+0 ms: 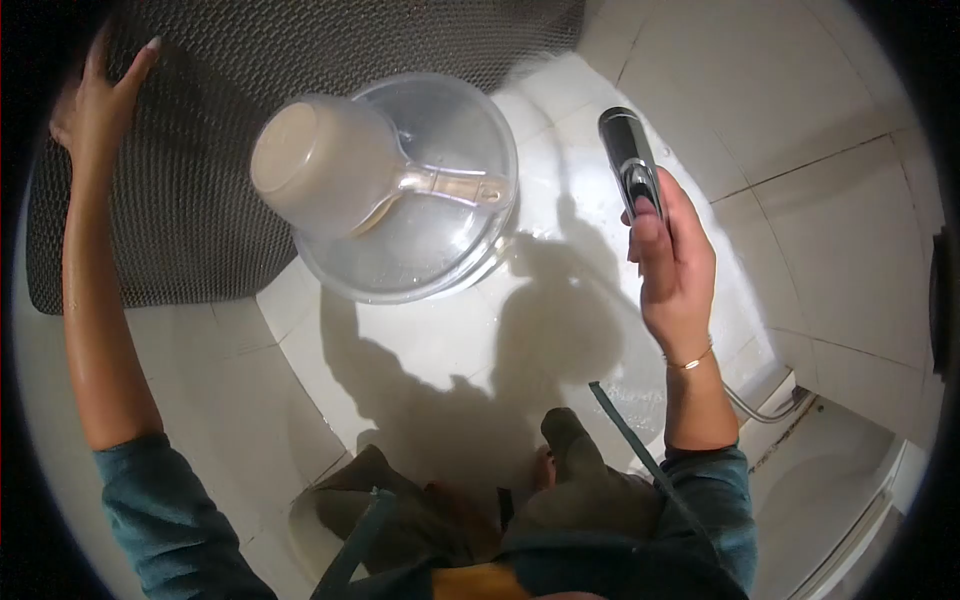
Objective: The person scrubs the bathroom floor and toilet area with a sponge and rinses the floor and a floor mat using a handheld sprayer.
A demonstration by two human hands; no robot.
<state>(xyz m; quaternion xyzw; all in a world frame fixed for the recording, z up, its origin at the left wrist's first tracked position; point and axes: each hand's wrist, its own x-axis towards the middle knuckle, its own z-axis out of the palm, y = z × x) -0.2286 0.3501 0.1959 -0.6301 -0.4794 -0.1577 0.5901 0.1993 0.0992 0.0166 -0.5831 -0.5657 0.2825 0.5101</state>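
A dark, textured mat (200,170) stands up across the upper left. My left hand (100,100) is against its upper left part, thumb and fingers spread. In my right hand (668,250) is a black and chrome sprayer (630,150), pointing away from me, with my thumb on its handle. Fine water spray shows near the mat's right end. Between my hands, a clear plastic dipper (320,165) lies upside down on a round translucent lid or basin (430,245), its handle toward the right.
White tiled walls (820,220) rise at the right and lower left. Wet floor (430,345) with my shadow lies below the basin. A hose (765,415) curves by my right forearm. A white fixture (850,530) sits at the lower right.
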